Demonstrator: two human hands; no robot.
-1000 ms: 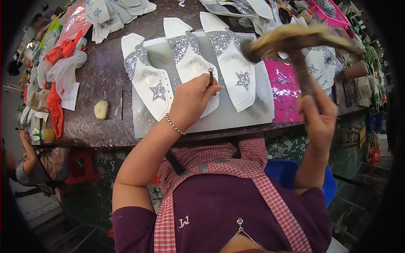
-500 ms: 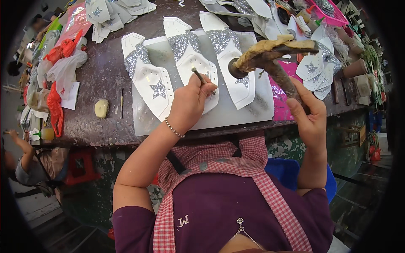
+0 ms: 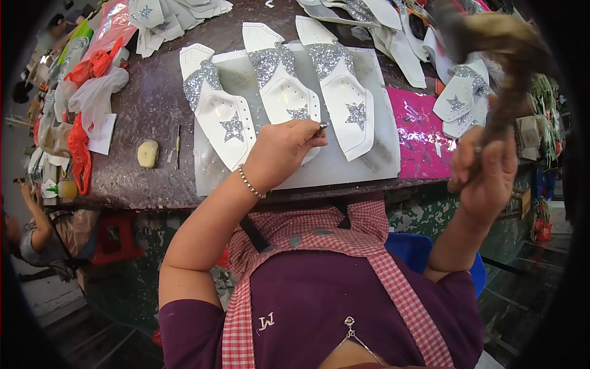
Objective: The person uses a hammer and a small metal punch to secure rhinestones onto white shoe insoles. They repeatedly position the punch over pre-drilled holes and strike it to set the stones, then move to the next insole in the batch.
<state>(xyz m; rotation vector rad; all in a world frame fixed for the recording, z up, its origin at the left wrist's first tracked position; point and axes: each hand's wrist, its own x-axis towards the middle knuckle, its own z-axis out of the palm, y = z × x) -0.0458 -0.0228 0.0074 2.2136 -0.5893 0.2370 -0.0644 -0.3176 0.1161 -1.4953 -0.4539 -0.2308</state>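
My left hand (image 3: 279, 150) pinches a small metal punch (image 3: 321, 127) upright on the middle one of three white shoe uppers (image 3: 284, 95) with silver glitter and star patches. They lie on a grey cutting mat (image 3: 344, 166) on the dark table (image 3: 147, 114). My right hand (image 3: 485, 172) grips the wooden handle of a worn hammer (image 3: 491, 43), raised high at the right, its head blurred above the pink sheet (image 3: 418, 132).
More white uppers are piled at the back (image 3: 178, 15) and at the right (image 3: 461, 98). Red and white plastic bags (image 3: 89, 92) lie at the left, with a yellowish lump (image 3: 147, 154) beside the mat. Another person (image 3: 37, 234) sits lower left.
The hammer came down over the punch half a second ago and has now swung back up to the right. My left hand stays on the middle upper with the punch.
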